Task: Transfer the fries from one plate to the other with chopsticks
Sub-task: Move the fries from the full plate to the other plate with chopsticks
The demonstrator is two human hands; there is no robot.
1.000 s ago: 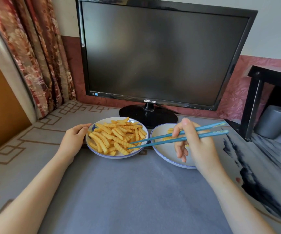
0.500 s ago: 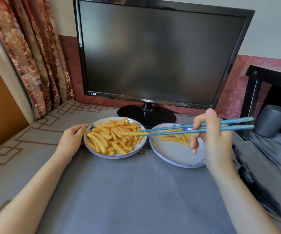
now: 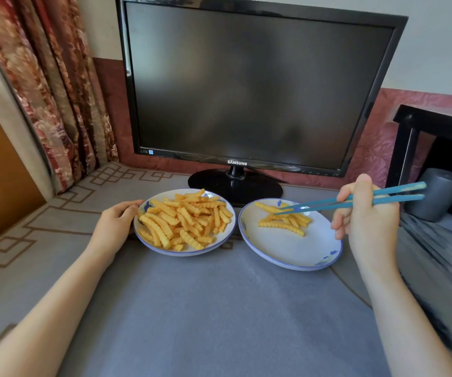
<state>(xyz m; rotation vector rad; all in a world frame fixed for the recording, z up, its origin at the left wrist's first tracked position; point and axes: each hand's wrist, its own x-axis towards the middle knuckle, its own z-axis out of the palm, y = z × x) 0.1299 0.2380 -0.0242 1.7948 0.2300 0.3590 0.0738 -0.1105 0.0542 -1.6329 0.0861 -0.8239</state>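
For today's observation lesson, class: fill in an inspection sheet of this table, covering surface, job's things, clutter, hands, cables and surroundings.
Surface: grey mat with a patterned border.
Job's things: left plate holds a fry heap; right plate holds few fries; blue chopsticks, tips at those few.
Clutter: monitor behind the plates; grey cup at right.
Hands: left hand touches left plate's rim; right hand grips chopsticks.
Cables: nothing seen.
Surroundings: curtain left, black stand right.
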